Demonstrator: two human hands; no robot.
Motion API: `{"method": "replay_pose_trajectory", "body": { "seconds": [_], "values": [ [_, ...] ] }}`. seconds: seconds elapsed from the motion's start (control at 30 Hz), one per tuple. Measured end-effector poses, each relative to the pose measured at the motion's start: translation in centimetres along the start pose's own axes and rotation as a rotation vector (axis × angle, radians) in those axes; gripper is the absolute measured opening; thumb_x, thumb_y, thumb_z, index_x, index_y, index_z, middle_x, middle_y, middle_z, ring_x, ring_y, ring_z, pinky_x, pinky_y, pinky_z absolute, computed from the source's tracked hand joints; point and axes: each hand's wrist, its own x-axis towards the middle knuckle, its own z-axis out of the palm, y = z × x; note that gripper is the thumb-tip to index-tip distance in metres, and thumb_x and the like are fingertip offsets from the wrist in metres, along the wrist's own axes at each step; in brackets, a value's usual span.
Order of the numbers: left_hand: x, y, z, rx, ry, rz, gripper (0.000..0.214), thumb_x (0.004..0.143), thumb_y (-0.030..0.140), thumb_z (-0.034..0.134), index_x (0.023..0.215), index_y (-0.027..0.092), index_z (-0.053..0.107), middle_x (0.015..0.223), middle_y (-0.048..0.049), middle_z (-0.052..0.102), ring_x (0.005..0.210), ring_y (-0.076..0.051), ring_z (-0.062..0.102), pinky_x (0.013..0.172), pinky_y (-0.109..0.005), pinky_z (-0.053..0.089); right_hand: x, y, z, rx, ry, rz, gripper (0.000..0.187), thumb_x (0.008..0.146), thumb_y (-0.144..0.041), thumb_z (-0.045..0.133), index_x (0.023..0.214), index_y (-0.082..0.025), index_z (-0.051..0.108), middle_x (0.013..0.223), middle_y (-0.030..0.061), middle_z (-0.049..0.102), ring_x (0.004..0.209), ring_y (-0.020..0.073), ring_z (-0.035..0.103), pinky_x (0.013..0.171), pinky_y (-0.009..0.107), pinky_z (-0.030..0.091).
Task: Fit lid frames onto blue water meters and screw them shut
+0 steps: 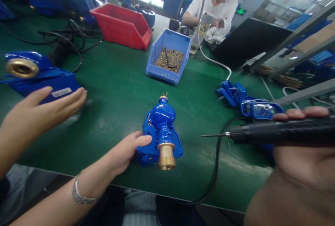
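Blue meter body [162, 121]: lying on the green table [117, 89] toward 6 o'clock of the view, near the front edge, with its brass threaded end [166, 156] pointing to 6 o'clock.
Left hand [125, 152]: closing on the meter body from its 8 o'clock side, thumb pressing its flank, the other fingers hidden behind it.
Right hand [303, 163]: wrapping the barrel of an electric screwdriver [274, 133] at 3 o'clock, bit aiming toward 9 o'clock.
Stage, as a judgement: holding the bit in the air well apart from the meter body and touching nothing, so no driving under way. Not possible to tell whether screws are already sitting in the body.
Another person's hand [44, 109]: reaching in open and flat from 9 o'clock, just beside a second blue body [39, 75].
Blue bin [155, 55]: standing at 12 o'clock, carrying small brass screws.
Red bin [120, 27]: sitting at 11 o'clock.
Blue housing parts [246, 102]: lying at 2 o'clock, behind the screwdriver.
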Motion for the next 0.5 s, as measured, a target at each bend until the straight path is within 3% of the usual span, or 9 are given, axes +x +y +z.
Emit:
{"method": "replay_pose_trajectory", "body": {
  "seconds": [0.1,0.2,0.3,0.5],
  "values": [
    [0.0,0.1,0.0,-0.003,-0.016,0.007,0.057,0.062,0.048,0.071,0.103,0.011,0.060,0.101,-0.0140,0.070,0.098,-0.034,0.063,0.089,-0.042,0.045,-1.7,0.1,4.7,0.131,-0.081,0.093,0.027,0.063,-0.012,0.058,0.087,-0.022,0.063,0.061,-0.0028,0.053,0.057,0.0132,0.052,0.058,0.028,0.051],
    [0.1,0.1,0.0,0.005,-0.010,0.017,0.050,0.065,0.048,0.069,0.100,0.013,0.060,0.100,-0.0130,0.069,0.098,-0.034,0.062,0.089,-0.043,0.045,-2.7,1.3,7.8,0.161,-0.177,0.034,0.034,0.059,-0.009,0.061,0.091,-0.021,0.060,0.057,-0.0039,0.058,0.050,0.0143,0.054,0.052,0.029,0.050],
    [0.4,-0.1,-0.1,0.003,0.006,0.010,0.055,0.062,0.049,0.071,0.102,0.013,0.058,0.102,-0.0140,0.069,0.098,-0.034,0.061,0.089,-0.044,0.044,-2.8,2.3,9.2,0.187,-0.252,0.032,0.037,0.059,-0.007,0.061,0.093,-0.020,0.057,0.058,-0.0041,0.061,0.049,0.0143,0.055,0.051,0.028,0.049],
    [0.6,-0.4,-0.3,-0.027,0.005,0.007,0.058,0.063,0.048,0.071,0.106,0.014,0.054,0.108,-0.0150,0.066,0.100,-0.033,0.061,0.091,-0.044,0.044,-2.9,2.9,9.6,0.193,-0.310,0.088,0.037,0.060,-0.006,0.061,0.095,-0.017,0.055,0.060,-0.0032,0.061,0.051,0.0148,0.056,0.052,0.029,0.049]
  ]
}}
